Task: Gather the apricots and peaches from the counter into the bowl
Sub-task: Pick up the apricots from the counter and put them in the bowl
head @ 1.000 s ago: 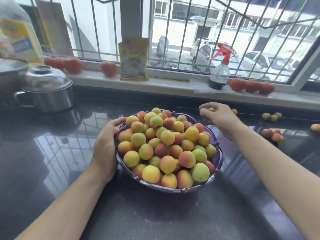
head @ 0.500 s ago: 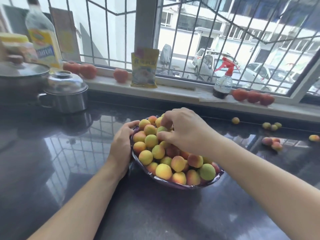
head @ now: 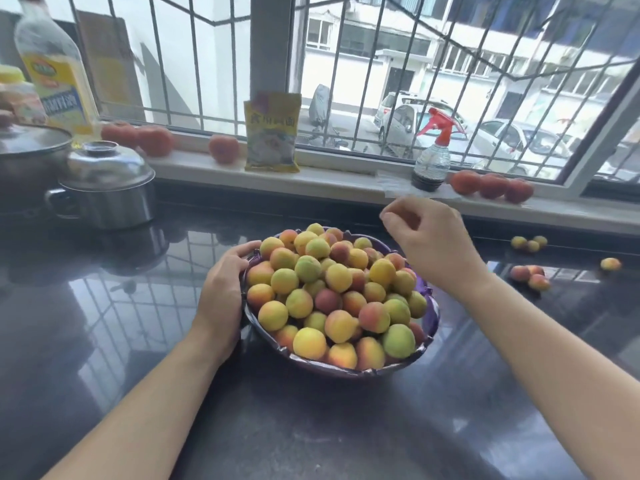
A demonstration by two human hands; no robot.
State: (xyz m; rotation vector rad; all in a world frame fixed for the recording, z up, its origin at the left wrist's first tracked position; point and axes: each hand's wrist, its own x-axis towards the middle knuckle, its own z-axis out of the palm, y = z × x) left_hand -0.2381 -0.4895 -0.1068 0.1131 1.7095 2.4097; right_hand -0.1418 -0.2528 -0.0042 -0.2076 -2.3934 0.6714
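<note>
A purple bowl (head: 431, 308) heaped with yellow, green and red apricots and peaches (head: 332, 292) stands mid-counter. My left hand (head: 221, 289) grips the bowl's left rim. Above the bowl's far right edge my right hand (head: 427, 237) hovers, its fingers curled in with no fruit visible in them. Loose fruit lies on the counter to the right: a small yellow-green cluster (head: 526, 242), a red-orange cluster (head: 530, 276) and a single one (head: 610, 264).
The dark glossy counter (head: 104, 323) holds a lidded steel pot (head: 104, 188) at the back left. On the windowsill stand red round fruits (head: 491, 185), a yellow packet (head: 272, 133), a spray bottle (head: 431, 157) and an oil bottle (head: 55, 64).
My right hand came from the bowl's right edge onto the fruit pile, then rose off it toward the back right. The left hand stayed on the bowl's rim.
</note>
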